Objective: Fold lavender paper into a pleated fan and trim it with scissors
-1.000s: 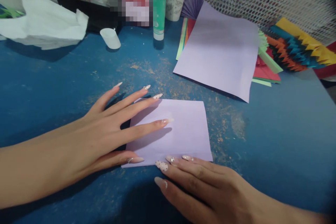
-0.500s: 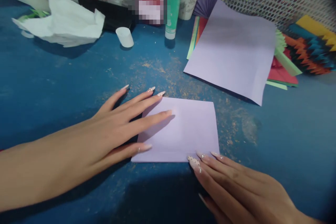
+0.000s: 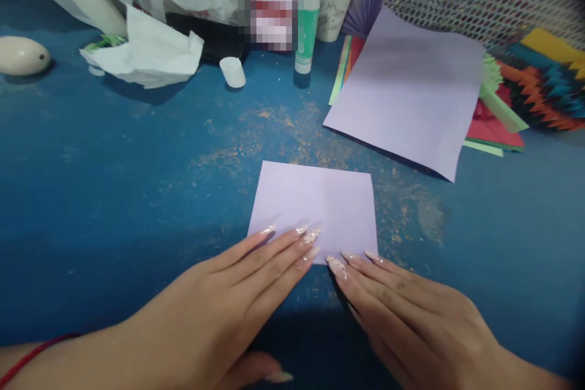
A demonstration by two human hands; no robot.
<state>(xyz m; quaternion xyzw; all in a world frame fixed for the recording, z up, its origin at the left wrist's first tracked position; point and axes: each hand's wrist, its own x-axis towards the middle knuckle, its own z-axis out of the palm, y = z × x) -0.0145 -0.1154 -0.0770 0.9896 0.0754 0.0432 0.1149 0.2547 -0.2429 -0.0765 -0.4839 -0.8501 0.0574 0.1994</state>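
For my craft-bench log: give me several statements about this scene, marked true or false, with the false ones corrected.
The left hand and the right hand both touch the near edge of the small lilac paper sheet. True.
A thin red cord circles the right arm. False: it is on the left arm.
The green-and-white glue stick stands upright. True.
The large lilac paper sheet lies apart from the coloured paper stack. False: it overlaps the stack.
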